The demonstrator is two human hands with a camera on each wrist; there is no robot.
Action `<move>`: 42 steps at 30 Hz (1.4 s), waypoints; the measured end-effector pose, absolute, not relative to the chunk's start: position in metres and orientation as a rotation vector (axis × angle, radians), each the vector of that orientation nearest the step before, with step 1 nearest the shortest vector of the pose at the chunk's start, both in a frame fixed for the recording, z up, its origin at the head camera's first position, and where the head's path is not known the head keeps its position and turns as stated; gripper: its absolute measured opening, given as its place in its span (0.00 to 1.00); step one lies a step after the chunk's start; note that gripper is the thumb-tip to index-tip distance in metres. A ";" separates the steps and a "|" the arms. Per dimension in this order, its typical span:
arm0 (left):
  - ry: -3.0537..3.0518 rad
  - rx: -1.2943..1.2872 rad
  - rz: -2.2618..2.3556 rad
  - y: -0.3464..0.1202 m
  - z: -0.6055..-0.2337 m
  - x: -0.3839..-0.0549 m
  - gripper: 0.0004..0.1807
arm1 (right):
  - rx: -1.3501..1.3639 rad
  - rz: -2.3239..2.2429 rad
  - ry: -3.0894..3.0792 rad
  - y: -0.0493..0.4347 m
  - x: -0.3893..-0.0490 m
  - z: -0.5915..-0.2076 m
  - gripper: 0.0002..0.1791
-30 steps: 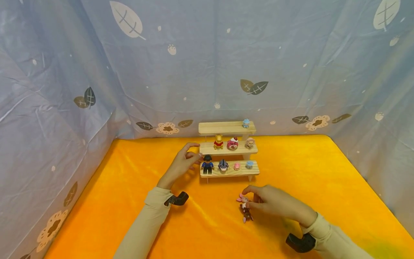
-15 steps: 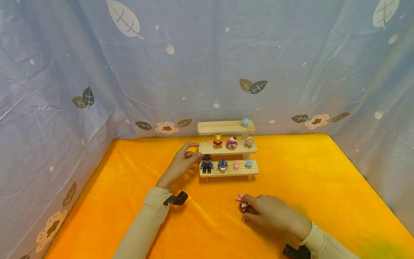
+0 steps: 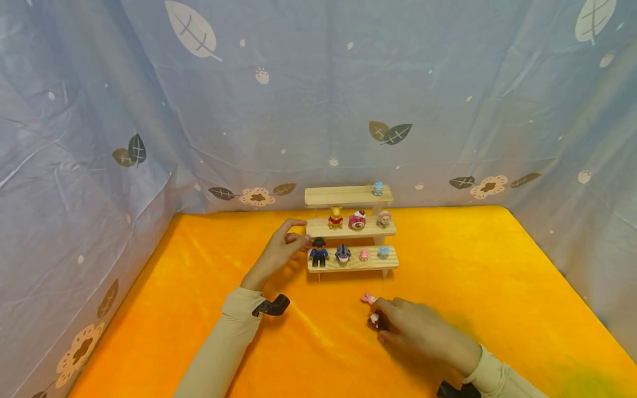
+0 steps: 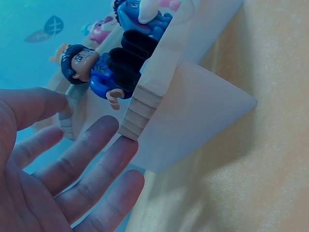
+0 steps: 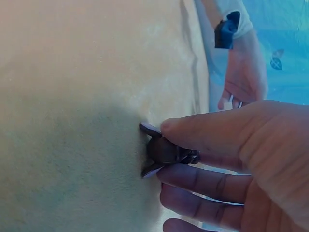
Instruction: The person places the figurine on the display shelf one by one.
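Observation:
My left hand (image 3: 277,255) rests at the left end of a three-tier wooden display stand (image 3: 348,194), fingers loosely spread. In the left wrist view its fingertips lie right at the end of a tier, beside a toy figure in blue (image 4: 99,75). My right hand (image 3: 423,331) is on the orange cloth in front of the stand. Its thumb and forefinger pinch a small dark brown figurine with pink-lined ears (image 5: 163,151). A pink long-eared figurine (image 3: 369,298) lies just past those fingertips, partly hidden by the hand.
On the lowest tier stand a grey-blue donkey figurine (image 3: 343,254), a pink one (image 3: 364,255) and a pale blue one (image 3: 383,252). A yellow bear in red (image 3: 335,218), a magenta bear (image 3: 357,220) and a beige figurine (image 3: 384,219) occupy the middle tier. A blue figurine (image 3: 378,189) is on top.
My right hand has come down and slightly nearer over the small figurines and taken the brown one between thumb and forefinger. The left hand has stayed at the stand.

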State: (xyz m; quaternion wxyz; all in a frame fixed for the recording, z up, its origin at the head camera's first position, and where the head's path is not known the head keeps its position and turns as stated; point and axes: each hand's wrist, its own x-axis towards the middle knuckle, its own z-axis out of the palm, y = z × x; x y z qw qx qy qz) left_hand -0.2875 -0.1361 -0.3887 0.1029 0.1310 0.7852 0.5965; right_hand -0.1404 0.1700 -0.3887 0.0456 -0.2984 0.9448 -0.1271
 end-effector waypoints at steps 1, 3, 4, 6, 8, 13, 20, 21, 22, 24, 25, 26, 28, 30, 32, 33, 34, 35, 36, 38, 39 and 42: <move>2.317 0.387 1.758 -0.136 -0.389 -0.287 0.24 | -0.905 -0.382 2.891 0.170 -0.140 -0.389 0.21; 2.320 0.387 1.755 -0.136 -0.389 -0.287 0.24 | -0.897 -0.365 2.908 0.170 -0.139 -0.390 0.21; 2.320 0.387 1.756 -0.136 -0.389 -0.287 0.24 | -0.898 -0.359 2.916 0.170 -0.139 -0.390 0.21; 2.322 0.386 1.761 -0.136 -0.388 -0.286 0.24 | -0.905 -0.342 2.933 0.169 -0.140 -0.391 0.20; 2.323 0.389 1.765 -0.137 -0.388 -0.286 0.24 | -0.921 -0.339 2.943 0.168 -0.140 -0.391 0.20; 2.318 0.387 1.761 -0.136 -0.388 -0.286 0.24 | -0.923 -0.418 2.918 0.169 -0.140 -0.390 0.21; 2.321 0.384 1.757 -0.136 -0.389 -0.286 0.24 | -0.941 -0.609 2.863 0.170 -0.142 -0.390 0.19; 2.323 0.382 1.753 -0.136 -0.389 -0.286 0.24 | -0.954 -0.630 2.857 0.170 -0.143 -0.390 0.18; 2.326 0.381 1.749 -0.137 -0.389 -0.286 0.24 | -0.974 -0.651 2.856 0.170 -0.143 -0.390 0.17; 2.332 0.379 1.743 -0.137 -0.389 -0.286 0.24 | -1.034 -0.681 2.864 0.169 -0.144 -0.391 0.16; 2.335 0.380 1.740 -0.137 -0.389 -0.286 0.24 | -1.065 -0.688 2.876 0.168 -0.144 -0.392 0.15; 2.338 0.380 1.737 -0.137 -0.390 -0.287 0.24 | -1.098 -0.692 2.889 0.168 -0.144 -0.392 0.15; 2.339 0.381 1.738 -0.137 -0.389 -0.287 0.24 | -1.168 -0.698 2.916 0.167 -0.145 -0.394 0.18; 2.339 0.382 1.737 -0.136 -0.389 -0.288 0.24 | -1.217 -0.696 2.938 0.167 -0.145 -0.395 0.21; 2.338 0.384 1.736 -0.136 -0.389 -0.288 0.24 | -1.247 -0.696 2.956 0.168 -0.145 -0.396 0.23; 2.339 0.382 1.736 -0.136 -0.389 -0.288 0.25 | -1.258 -0.704 2.958 0.168 -0.146 -0.396 0.23; 2.340 0.384 1.734 -0.136 -0.389 -0.288 0.25 | -1.269 -0.711 2.962 0.168 -0.146 -0.397 0.23; 2.340 0.383 1.734 -0.136 -0.389 -0.288 0.25 | -1.268 -0.713 2.964 0.169 -0.146 -0.397 0.23; 2.341 0.383 1.733 -0.136 -0.389 -0.288 0.25 | -1.262 -0.720 2.964 0.169 -0.146 -0.397 0.23; 2.344 0.383 1.729 -0.136 -0.389 -0.288 0.25 | -1.238 -0.728 2.964 0.169 -0.146 -0.397 0.23; 2.346 0.381 1.727 -0.136 -0.389 -0.288 0.25 | -1.221 -0.734 2.960 0.169 -0.146 -0.396 0.23; 2.353 0.384 1.722 -0.137 -0.390 -0.288 0.24 | -1.169 -0.745 2.946 0.168 -0.147 -0.396 0.23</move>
